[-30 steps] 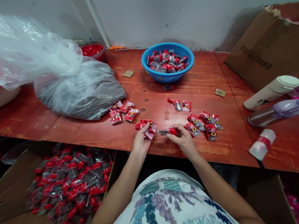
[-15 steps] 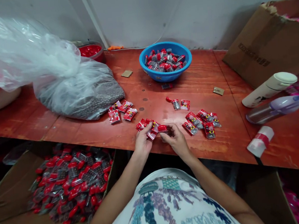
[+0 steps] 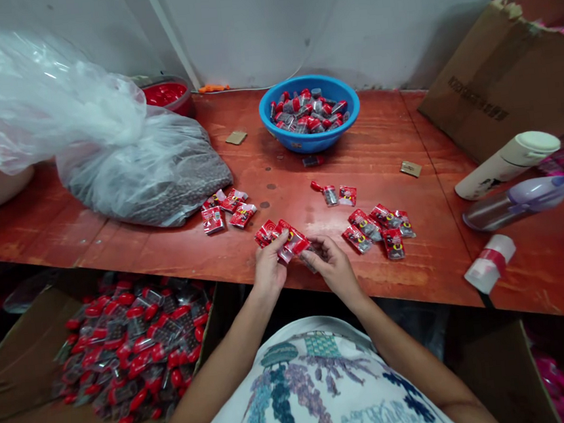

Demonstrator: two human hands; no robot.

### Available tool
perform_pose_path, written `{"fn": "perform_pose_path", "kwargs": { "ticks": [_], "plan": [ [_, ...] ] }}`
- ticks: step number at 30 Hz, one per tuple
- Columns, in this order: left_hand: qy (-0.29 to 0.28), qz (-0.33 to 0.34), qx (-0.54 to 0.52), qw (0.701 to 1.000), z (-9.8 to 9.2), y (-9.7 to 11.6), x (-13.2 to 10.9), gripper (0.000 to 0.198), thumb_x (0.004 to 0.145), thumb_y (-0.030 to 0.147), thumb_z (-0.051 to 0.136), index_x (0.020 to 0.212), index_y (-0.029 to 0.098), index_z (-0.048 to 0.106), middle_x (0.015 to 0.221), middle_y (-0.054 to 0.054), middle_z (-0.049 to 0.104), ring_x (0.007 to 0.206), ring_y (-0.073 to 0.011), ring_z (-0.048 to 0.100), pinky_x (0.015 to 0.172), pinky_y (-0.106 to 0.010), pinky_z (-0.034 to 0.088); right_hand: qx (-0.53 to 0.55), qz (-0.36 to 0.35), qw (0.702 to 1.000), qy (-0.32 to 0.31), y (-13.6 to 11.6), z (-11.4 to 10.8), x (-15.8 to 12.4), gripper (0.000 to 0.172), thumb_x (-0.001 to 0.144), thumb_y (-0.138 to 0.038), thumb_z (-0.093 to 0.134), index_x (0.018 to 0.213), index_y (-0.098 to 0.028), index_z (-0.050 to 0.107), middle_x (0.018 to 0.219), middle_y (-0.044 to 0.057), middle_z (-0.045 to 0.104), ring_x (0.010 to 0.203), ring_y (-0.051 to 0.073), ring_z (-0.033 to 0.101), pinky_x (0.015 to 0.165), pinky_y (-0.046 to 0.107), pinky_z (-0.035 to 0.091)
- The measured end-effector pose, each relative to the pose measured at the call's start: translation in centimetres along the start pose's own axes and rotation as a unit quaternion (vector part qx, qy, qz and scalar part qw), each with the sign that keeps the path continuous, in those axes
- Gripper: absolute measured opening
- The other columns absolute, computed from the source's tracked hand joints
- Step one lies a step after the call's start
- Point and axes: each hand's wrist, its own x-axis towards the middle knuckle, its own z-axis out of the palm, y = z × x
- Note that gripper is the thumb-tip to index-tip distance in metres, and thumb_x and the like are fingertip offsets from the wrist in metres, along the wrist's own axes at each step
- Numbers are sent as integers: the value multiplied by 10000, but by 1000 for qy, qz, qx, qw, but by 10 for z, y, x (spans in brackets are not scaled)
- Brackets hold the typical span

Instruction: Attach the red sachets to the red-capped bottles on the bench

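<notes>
My left hand (image 3: 270, 266) is closed on a red printed packet (image 3: 294, 239), thumb on top. Another red packet lies just left of its fingertips. My right hand (image 3: 335, 266) pinches a small red-capped bottle (image 3: 310, 259) at the packet's right edge. The bottle's red end is hidden at the packet, and I cannot tell how far inside it is. Ahead of my hands lie a small jar (image 3: 331, 196), a red cap piece (image 3: 316, 186) and a flat red packet (image 3: 348, 196). To the right are several filled red packets (image 3: 393, 244); to the left, several folded red packets (image 3: 213, 220).
A blue basin (image 3: 313, 144) of red-capped bottles stands at the back. A plastic bag (image 3: 160, 176) of dark beads lies left. Below the table's left front is a carton (image 3: 16, 393) of red-capped bottles. A white flask (image 3: 495, 170), purple-topped bottle (image 3: 513, 208) and large carton (image 3: 498, 81) are right.
The bottle's red cap, plainly visible between my hands before, is now hidden at the packet in my left hand. My right hand has shifted very little. The camera view has moved slightly.
</notes>
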Motion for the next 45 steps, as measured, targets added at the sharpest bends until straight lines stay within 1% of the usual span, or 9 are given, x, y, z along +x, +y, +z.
{"fn": "perform_pose_path", "kwargs": {
  "ticks": [7, 10, 16, 22, 26, 29, 33, 39, 45],
  "plan": [
    [-21, 27, 5, 999, -2, -2, -2, 225, 557, 42, 772, 741, 111, 662, 699, -19, 695, 620, -135, 645, 666, -258, 522, 64, 44, 997, -8, -5, -3, 4, 447, 703, -321, 730, 1082, -220, 515, 819, -9, 616, 679, 123, 582, 580, 222, 477],
    [-29, 36, 7, 999, -3, -1, -2, 253, 529, 58, 797, 733, 117, 659, 698, -17, 697, 618, -132, 644, 664, -253, 519, 68, 48, 996, -14, -5, -5, 4, 448, 687, -321, 743, 1070, -216, 537, 823, -5, 632, 691, 129, 596, 605, 236, 491],
    [-41, 46, 10, 998, -2, -1, -4, 254, 509, 80, 814, 706, 117, 658, 667, -4, 685, 592, -122, 630, 642, -243, 518, 55, 41, 997, -34, -6, -6, 1, 336, 731, -348, 708, 1025, -205, 631, 850, 16, 665, 704, 141, 601, 624, 253, 490],
    [-61, 65, 36, 995, -3, -1, -9, 263, 522, 115, 818, 736, 124, 666, 697, -15, 693, 613, -139, 640, 654, -265, 531, 48, 30, 998, -7, -6, -7, 1, 414, 727, -321, 710, 1109, -222, 584, 862, 9, 634, 748, 144, 601, 673, 260, 498],
    [-110, 69, 96, 987, -7, -2, -12, 278, 519, 120, 826, 749, 140, 669, 714, -15, 694, 623, -148, 643, 656, -277, 540, 51, 22, 998, -10, -6, -7, 0, 404, 755, -318, 686, 1125, -225, 554, 882, 13, 636, 766, 144, 610, 694, 264, 505],
    [-133, 64, 129, 981, -10, -3, -12, 274, 504, 109, 833, 722, 134, 668, 687, -20, 687, 605, -149, 638, 637, -273, 542, 6, -6, 1000, -1, -6, -8, -2, 407, 758, -310, 690, 1130, -229, 545, 914, 21, 647, 797, 152, 621, 731, 276, 504],
    [-117, 73, 109, 984, -11, -6, -11, 284, 487, 113, 843, 707, 130, 664, 673, -15, 683, 588, -139, 637, 623, -263, 544, -48, -36, 998, -3, -7, -9, -3, 393, 774, -313, 682, 1133, -231, 545, 938, 28, 659, 809, 155, 629, 737, 274, 495],
    [-110, 88, 92, 986, -10, -7, -14, 333, 461, 117, 848, 737, 126, 661, 689, -7, 690, 608, -138, 647, 631, -262, 542, -18, -2, 1000, -21, -10, -11, -1, 412, 760, -353, 695, 1125, -225, 553, 895, 21, 679, 764, 159, 633, 689, 270, 500],
    [-123, 104, 87, 983, -10, -6, -15, 336, 491, 93, 834, 781, 142, 672, 725, 3, 702, 636, -130, 652, 655, -256, 543, 9, -1, 999, -37, -11, -11, -2, 405, 761, -326, 698, 1130, -236, 559, 908, 16, 673, 828, 163, 638, 744, 278, 507]
  ]
}}
